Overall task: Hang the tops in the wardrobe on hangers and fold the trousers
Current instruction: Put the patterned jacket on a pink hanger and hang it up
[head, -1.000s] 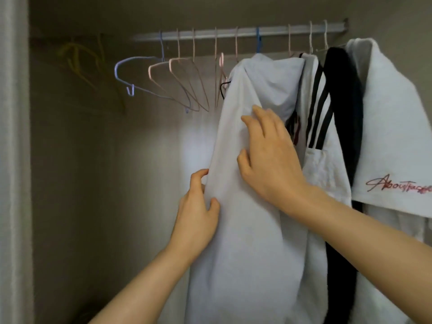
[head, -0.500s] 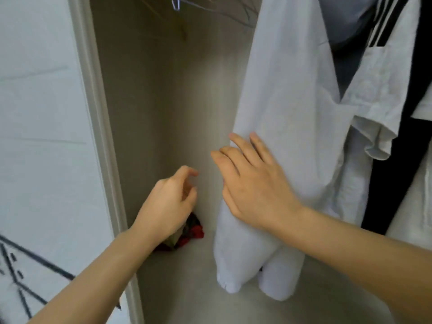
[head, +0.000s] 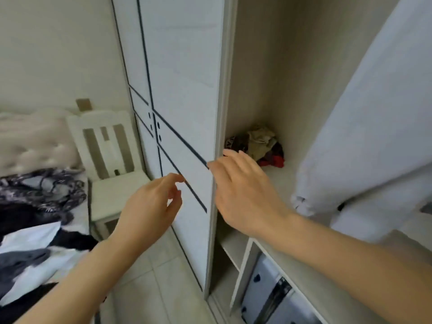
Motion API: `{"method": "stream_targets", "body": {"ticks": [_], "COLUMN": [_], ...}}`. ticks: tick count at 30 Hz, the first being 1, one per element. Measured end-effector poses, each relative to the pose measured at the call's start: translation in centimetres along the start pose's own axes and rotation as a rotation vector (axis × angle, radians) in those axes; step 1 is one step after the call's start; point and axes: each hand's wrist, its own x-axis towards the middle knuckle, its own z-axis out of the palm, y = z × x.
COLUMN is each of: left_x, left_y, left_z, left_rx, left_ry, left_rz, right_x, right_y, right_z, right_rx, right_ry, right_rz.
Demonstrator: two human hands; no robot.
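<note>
Both bare hands, left hand (head: 149,206) and right hand (head: 243,190), beside wardrobe door (head: 184,94).

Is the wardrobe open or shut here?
Open. The door sits to the left, and the interior shows: a hanging white top and a crumpled bundle of clothes on the shelf.

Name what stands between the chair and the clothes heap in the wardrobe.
The wardrobe door stands between chair and heap, seen in the head view.
</note>
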Motion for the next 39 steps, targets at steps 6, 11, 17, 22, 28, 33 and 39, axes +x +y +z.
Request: {"method": "stream_targets", "body": {"ticks": [6,11,17,22,28,33,39], "left_x": [-9.5,-17.1,-23.0,-25.0,-24.7,-22.3,-15.9], "left_y": [-7.0,-12.4,-19.8,-26.0,-32.2,-37.5,-45.1], "left_z": [-1.6,-2.6,-3.3,-3.1,-2.7,-1.5,2.2], "left_rx": [0.149,0.218,0.232,0.272,0.294,0.331,0.320], "left_ry": [-0.016,-0.085,-0.077,-0.102,-0.180,-0.219,-0.241], "left_rz": [-0.218,-0.492,-0.816,-0.941,-1.001,-1.012,-0.998], "right_x": [0.7,2.6,6.2,8.5,11.7,14.9,21.5], "right_y": [-6.4,-12.6,-19.5,-23.9,-27.3,-28.2,-27.0], "right_z": [5.6,11.1,18.5,25.1,31.8,36.7,43.5], "right_rx": [0.121,0.250,0.342,0.383,0.398,0.409,0.438], "right_ry": [-0.078,-0.189,-0.325,-0.485,-0.629,-0.720,-0.760], "right_rz": [-0.214,-0.302,-0.391,-0.436,-0.422,-0.407,-0.394]}}
